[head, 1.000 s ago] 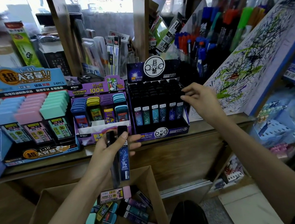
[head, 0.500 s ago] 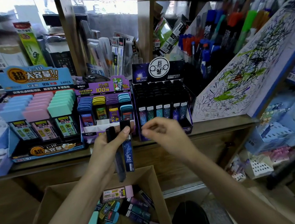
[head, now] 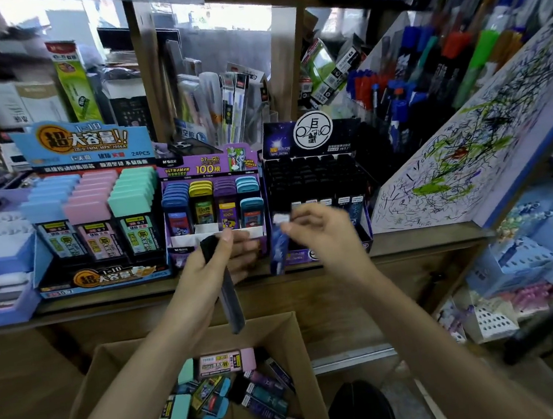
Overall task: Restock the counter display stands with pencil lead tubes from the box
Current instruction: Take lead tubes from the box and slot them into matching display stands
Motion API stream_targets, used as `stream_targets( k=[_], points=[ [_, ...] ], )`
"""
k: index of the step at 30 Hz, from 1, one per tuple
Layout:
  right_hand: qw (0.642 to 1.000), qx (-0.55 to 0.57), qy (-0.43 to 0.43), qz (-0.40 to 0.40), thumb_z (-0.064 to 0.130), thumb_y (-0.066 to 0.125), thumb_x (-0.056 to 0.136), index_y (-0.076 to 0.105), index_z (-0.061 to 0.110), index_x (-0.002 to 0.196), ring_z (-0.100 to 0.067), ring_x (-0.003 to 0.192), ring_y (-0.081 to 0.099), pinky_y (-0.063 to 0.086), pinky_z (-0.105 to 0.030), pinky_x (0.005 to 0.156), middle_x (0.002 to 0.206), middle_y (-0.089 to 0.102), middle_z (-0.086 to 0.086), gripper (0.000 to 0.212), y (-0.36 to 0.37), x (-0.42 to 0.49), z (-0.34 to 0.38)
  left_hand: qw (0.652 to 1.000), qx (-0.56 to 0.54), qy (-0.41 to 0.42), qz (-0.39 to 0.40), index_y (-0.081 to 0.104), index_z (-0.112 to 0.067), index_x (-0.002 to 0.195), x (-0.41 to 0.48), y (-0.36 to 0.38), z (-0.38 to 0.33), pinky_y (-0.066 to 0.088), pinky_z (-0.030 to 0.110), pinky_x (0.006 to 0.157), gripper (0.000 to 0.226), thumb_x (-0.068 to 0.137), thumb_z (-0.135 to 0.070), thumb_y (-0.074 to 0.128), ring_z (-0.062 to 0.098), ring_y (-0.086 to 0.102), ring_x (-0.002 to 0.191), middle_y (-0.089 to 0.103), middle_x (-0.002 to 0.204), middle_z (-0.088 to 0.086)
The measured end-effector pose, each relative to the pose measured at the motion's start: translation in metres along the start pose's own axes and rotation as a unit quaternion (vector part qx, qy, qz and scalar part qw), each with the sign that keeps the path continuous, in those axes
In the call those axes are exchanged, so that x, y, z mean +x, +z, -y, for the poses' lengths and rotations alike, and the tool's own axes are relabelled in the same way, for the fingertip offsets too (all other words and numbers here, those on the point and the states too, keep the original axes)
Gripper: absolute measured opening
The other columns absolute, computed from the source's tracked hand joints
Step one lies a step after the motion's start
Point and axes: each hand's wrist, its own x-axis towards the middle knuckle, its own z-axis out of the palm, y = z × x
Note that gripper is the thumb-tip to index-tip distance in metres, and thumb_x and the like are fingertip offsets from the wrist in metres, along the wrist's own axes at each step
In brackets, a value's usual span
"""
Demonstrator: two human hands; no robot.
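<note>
My left hand (head: 218, 267) grips one black lead tube (head: 229, 300) that points down over the cardboard box (head: 298, 351). My right hand (head: 318, 228) pinches a blue lead tube (head: 280, 248) by its top end, just in front of the black display stand (head: 316, 177) on the counter. The box below holds several loose tubes in pink, teal, purple and black. A purple stand (head: 211, 196) and a light blue stand (head: 92, 209) sit to the left, both filled with tubes.
The wooden counter edge (head: 410, 245) runs across the view. A scribbled test pad (head: 468, 153) leans at the right, with pens racked behind it. Blue plastic baskets (head: 532, 259) sit low on the right. More eraser stock lies at the far left.
My right hand came back from the black stand to my left hand and took the blue tube out of it. My left hand now holds only the black tube.
</note>
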Motion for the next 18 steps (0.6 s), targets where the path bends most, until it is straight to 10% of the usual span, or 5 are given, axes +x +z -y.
stream_targets(
  k=[5,18],
  points=[
    [0.997,-0.031,-0.013,-0.067,0.012,0.067,0.085,0.064,0.011,0.099,-0.009,0.084,0.063,0.053,-0.016,0.074,0.090,0.067,-0.001,0.014,-0.029,0.031,-0.001,1.000,0.008,-0.020,0.020,0.060,-0.007,0.101,-0.004,-0.007,0.000,0.038,0.021,0.050,0.047,0.085,-0.048,0.041,0.009,0.037,0.046,0.039,0.052,-0.005],
    [0.995,-0.092,-0.045,-0.009,0.012,0.069,0.083,0.063,0.037,0.077,0.005,0.068,0.062,0.049,-0.010,0.066,0.078,0.066,0.013,0.027,-0.014,0.043,-0.016,0.983,-0.148,-0.095,-0.052,0.035,-0.002,0.138,0.002,-0.015,0.008,0.039,0.024,0.079,0.039,0.100,-0.009,0.025,0.017,0.052,0.090,0.052,0.108,0.008]
  ],
)
